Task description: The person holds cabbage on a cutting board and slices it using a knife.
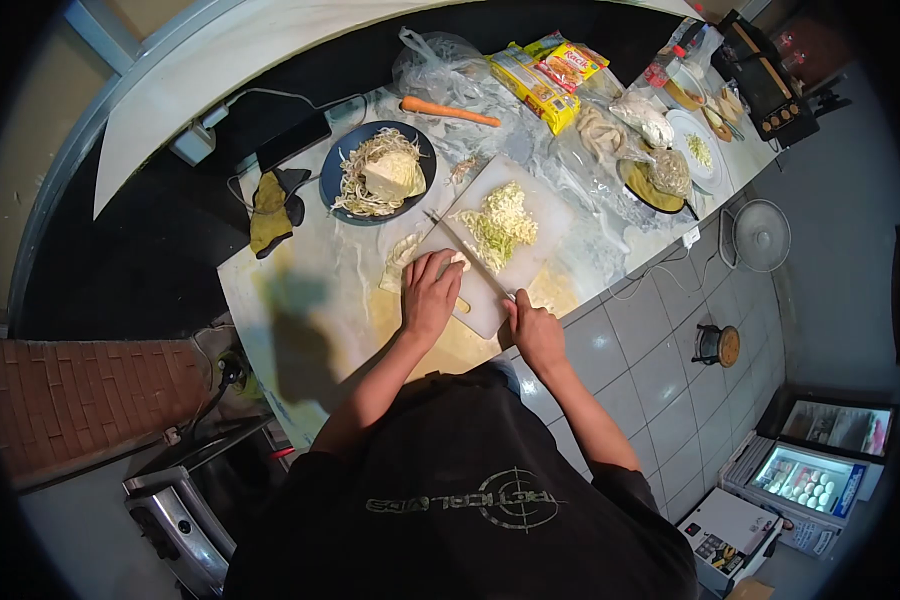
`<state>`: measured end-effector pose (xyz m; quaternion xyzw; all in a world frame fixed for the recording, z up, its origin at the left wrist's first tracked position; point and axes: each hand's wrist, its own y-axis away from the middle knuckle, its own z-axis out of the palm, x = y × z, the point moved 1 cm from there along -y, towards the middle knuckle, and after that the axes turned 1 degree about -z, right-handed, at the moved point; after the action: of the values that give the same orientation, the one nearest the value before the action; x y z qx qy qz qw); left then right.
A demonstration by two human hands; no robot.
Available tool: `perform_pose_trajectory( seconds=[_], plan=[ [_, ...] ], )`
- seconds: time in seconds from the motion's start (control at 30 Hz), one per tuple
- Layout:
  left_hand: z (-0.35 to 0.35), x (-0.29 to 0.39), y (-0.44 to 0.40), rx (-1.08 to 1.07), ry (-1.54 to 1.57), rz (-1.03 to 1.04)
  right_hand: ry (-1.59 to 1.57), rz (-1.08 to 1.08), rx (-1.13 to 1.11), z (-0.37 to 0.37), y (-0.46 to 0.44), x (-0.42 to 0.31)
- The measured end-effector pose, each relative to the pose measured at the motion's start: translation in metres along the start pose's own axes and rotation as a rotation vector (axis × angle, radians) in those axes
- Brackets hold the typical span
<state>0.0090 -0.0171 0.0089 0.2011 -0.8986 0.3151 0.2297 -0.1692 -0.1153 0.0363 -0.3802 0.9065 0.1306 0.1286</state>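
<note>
My right hand grips the handle of a knife. Its blade lies slanted across the white cutting board, between my two hands. With bent fingers, my left hand presses on a small pale cabbage piece, mostly hidden under the fingertips. Beyond the blade, a heap of chopped cabbage rests on the board. A loose cabbage leaf lies by the board's left edge. Further back, a dark plate bears bean sprouts and a cut cabbage chunk.
A carrot lies behind the board, near a clear plastic bag and yellow food packets. At the right stands a white plate with shredded greens. A yellow-black cloth sits at the left edge. A stool stands on the tiled floor.
</note>
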Motion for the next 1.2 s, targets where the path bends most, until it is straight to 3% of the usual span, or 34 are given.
perform_pose_trajectory(
  seconds=[0.23,0.57,0.97,1.2],
  plan=[
    [0.000,0.001,0.000,-0.022,0.014,-0.012,-0.304,0.063,-0.060,-0.005,0.015,0.011],
    [0.001,0.000,0.001,-0.029,-0.010,0.009,-0.341,0.060,-0.052,-0.010,0.027,0.006],
    [0.002,-0.001,0.001,-0.027,-0.013,0.012,-0.201,0.025,-0.048,0.003,0.022,0.005],
    [0.003,-0.001,0.001,-0.020,-0.044,0.011,0.047,0.020,0.018,0.006,0.011,-0.004]
  ],
)
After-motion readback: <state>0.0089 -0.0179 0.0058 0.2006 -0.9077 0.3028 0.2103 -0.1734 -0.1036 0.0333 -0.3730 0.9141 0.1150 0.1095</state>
